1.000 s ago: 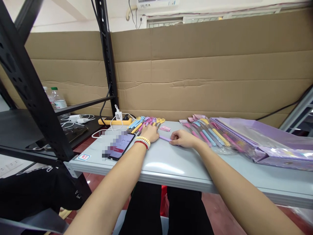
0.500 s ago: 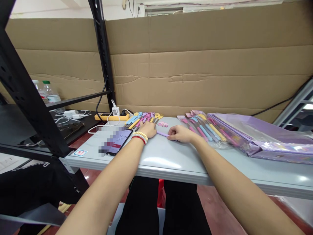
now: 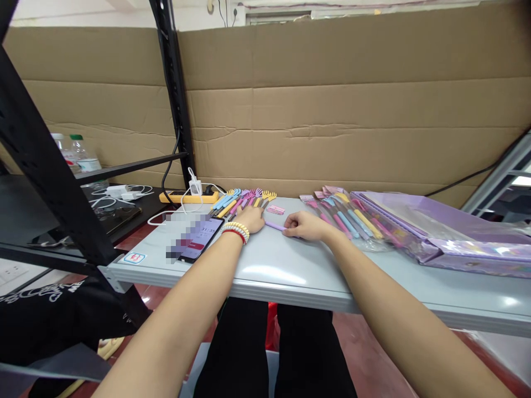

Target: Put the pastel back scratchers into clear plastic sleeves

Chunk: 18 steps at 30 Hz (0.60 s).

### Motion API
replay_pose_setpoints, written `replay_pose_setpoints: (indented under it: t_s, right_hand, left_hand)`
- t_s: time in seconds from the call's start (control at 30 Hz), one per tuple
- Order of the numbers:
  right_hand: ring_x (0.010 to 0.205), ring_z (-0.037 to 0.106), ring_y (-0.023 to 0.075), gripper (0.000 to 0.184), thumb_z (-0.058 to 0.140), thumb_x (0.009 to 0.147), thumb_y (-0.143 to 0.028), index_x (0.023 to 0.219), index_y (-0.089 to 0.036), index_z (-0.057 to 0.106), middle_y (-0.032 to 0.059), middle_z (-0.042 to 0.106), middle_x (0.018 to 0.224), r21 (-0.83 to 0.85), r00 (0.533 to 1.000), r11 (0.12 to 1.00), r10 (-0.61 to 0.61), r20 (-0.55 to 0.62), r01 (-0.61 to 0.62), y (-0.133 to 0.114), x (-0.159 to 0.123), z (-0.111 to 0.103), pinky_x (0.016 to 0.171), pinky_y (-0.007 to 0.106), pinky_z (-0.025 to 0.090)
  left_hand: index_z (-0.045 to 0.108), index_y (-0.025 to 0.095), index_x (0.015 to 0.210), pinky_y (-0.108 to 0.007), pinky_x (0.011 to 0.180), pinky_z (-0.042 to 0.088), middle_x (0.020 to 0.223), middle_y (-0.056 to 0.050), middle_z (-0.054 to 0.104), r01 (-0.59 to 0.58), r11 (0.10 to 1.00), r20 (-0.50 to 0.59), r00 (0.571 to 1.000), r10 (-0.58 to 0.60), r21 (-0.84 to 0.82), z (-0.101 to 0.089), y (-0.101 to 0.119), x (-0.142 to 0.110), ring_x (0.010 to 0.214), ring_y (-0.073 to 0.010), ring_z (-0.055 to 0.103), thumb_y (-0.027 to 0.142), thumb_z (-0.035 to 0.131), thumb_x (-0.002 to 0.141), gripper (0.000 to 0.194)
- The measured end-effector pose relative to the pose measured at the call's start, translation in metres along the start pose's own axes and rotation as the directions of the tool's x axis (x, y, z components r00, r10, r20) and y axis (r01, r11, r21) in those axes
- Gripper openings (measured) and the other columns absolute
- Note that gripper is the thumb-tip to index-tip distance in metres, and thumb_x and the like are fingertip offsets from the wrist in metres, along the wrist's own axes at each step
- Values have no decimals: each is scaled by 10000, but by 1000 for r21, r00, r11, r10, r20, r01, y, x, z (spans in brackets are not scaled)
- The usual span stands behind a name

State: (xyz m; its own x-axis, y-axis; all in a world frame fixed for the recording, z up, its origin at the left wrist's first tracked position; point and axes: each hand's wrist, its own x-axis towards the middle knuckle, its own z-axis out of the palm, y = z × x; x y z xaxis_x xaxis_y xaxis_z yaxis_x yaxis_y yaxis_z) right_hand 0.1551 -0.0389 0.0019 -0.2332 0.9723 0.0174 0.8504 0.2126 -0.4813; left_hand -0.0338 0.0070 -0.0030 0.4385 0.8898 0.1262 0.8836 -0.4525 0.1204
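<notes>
A slim purple back scratcher [image 3: 274,225] lies crosswise low over the grey tabletop, between my two hands. My right hand [image 3: 305,225] is closed, its thumb and fingers pinching the right part of the handle. My left hand [image 3: 248,219] is palm down and curled at the other end, which it hides; a beaded bracelet is on that wrist. Just beyond my left hand, several colourful back scratchers [image 3: 227,203] with claw-shaped heads lie in a row. Right of my right hand are several more packaged back scratchers [image 3: 352,215] in clear sleeves. A small pink card [image 3: 275,210] lies behind the purple handle.
A phone [image 3: 199,239] lies left of my left forearm. Behind it are a yellow power strip [image 3: 188,197] and white cables. A purple box [image 3: 464,254] with plastic sleeves fills the right side. A black shelf post [image 3: 176,94] and cardboard wall [image 3: 332,105] stand behind.
Almost nothing has moved. Both hands keep their places at the purple back scratcher; the camera view has shifted slightly.
</notes>
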Motion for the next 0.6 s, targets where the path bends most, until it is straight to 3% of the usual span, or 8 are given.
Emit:
replay_pose_setpoints:
  t_s: [0.23, 0.43, 0.6]
  right_hand:
    - [589, 506, 115, 198, 633, 684, -349, 775, -172, 626, -8, 605, 660, 6, 1000, 1000, -14, 14, 14, 0, 0, -1, 566, 241, 366]
    - [607, 514, 120, 198, 621, 688, -357, 780, -183, 641, -15, 603, 659, -19, 999, 999, -32, 4, 32, 2, 0, -1, 581, 247, 357]
    - [616, 525, 124, 213, 626, 685, -363, 788, -177, 642, -6, 620, 677, -7, 1000, 1000, -29, 3, 29, 2, 0, 0, 573, 247, 357]
  left_hand:
    - [552, 203, 1207, -521, 1106, 221, 1302, -101, 575, -5, 999, -43, 999, 3, -46, 1, -2, 0, 1245, -255, 471, 197, 385, 819, 423]
    - [542, 186, 1210, -487, 1052, 307, 1250, -121, 606, 131, 991, -171, 976, -134, -31, 4, -6, 4, 1205, -268, 501, 250, 342, 863, 406]
    - [500, 139, 1304, -488, 1087, 267, 1374, -142, 513, 200, 979, -69, 977, -202, -25, 7, -7, 6, 1310, -299, 397, 393, 308, 893, 520]
